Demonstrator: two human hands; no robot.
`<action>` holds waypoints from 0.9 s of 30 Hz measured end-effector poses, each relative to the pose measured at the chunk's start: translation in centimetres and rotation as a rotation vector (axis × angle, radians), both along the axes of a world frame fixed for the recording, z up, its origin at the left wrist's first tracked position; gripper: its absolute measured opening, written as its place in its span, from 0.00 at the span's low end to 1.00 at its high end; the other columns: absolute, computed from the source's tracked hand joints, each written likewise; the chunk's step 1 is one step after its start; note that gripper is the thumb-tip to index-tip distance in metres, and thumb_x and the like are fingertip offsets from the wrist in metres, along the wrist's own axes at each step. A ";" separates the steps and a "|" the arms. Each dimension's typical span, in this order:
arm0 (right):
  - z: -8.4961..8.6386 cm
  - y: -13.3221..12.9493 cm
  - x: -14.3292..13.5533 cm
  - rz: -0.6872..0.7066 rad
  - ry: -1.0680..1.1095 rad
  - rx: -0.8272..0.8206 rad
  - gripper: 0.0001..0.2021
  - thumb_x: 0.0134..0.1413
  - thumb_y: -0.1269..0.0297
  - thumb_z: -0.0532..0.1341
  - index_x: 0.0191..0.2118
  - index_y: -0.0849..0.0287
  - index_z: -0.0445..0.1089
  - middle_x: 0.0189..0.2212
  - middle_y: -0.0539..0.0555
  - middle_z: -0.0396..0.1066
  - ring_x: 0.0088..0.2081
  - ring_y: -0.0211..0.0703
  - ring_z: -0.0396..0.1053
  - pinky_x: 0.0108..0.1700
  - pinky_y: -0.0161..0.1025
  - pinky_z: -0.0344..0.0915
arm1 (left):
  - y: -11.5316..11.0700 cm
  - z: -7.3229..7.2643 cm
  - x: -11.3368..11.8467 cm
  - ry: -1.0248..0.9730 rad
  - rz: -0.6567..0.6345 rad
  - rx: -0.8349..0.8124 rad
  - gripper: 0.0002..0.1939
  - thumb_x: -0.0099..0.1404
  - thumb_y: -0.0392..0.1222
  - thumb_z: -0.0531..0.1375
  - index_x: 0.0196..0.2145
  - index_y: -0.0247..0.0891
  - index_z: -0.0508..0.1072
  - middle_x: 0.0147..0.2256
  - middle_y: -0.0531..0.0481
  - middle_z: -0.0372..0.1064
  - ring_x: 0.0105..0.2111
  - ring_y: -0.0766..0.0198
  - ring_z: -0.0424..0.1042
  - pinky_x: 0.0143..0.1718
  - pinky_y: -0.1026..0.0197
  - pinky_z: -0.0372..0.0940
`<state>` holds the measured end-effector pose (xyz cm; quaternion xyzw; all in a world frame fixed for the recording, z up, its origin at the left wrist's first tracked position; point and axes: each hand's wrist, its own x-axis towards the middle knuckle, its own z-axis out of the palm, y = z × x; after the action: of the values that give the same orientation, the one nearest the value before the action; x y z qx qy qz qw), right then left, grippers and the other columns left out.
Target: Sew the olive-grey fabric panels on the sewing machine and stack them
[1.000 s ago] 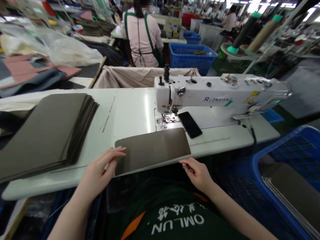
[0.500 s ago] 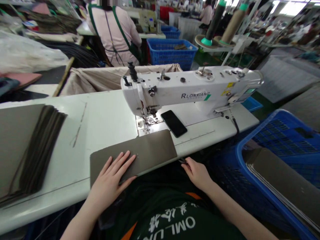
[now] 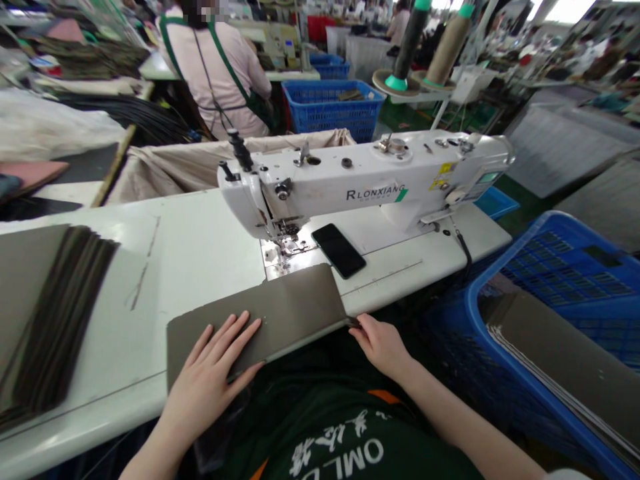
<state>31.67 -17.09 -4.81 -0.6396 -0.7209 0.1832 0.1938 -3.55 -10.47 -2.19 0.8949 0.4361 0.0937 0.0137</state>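
The left hand (image 3: pixel 209 375) lies open, fingers spread on a smooth olive-brown rectangular panel (image 3: pixel 300 297). The right hand (image 3: pixel 383 341) pinches a small dark object (image 3: pixel 353 322) at its near right corner.

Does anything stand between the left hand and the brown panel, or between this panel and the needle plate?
Nothing visible does: the left hand lies on the panel, whose far edge faces the needle plate directly. The phone lies beside the plate, to its right.

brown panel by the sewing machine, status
Left hand spread on brown panel. Right hand at panel's near right corner, pinching small dark item. Phone close beside panel's far right corner.
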 end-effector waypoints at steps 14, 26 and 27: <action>0.9 0.2 0.2 -0.103 0.166 -0.001 0.13 0.69 0.60 0.45 0.37 0.55 0.64 0.27 0.51 0.69 0.28 0.41 0.68 0.31 0.35 0.58 | -0.2 0.4 -0.4 -0.043 0.000 -0.046 0.37 0.65 0.60 0.54 0.67 0.48 0.49 0.67 0.48 0.44 0.66 0.46 0.47 0.66 0.41 0.40; 3.8 2.6 -1.2 0.212 0.059 0.059 0.21 0.61 0.62 0.58 0.59 0.47 0.62 0.61 0.53 0.61 0.42 0.45 0.73 0.45 0.40 0.67 | -1.8 0.4 -9.4 -0.085 0.086 -0.195 0.29 0.66 0.56 0.55 0.63 0.51 0.60 0.65 0.50 0.52 0.64 0.49 0.52 0.65 0.41 0.41; 4.0 2.9 -1.4 0.233 0.068 0.058 0.19 0.62 0.65 0.56 0.58 0.47 0.63 0.60 0.52 0.62 0.44 0.45 0.73 0.46 0.41 0.66 | -1.8 0.9 -9.5 -0.117 0.073 -0.230 0.26 0.66 0.54 0.55 0.61 0.52 0.63 0.63 0.51 0.56 0.63 0.50 0.54 0.66 0.41 0.40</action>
<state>30.25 -14.21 -0.84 -0.5391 -0.7884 0.2051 0.2138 -13.07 -12.31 -1.26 0.8639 0.4748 0.0953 0.1383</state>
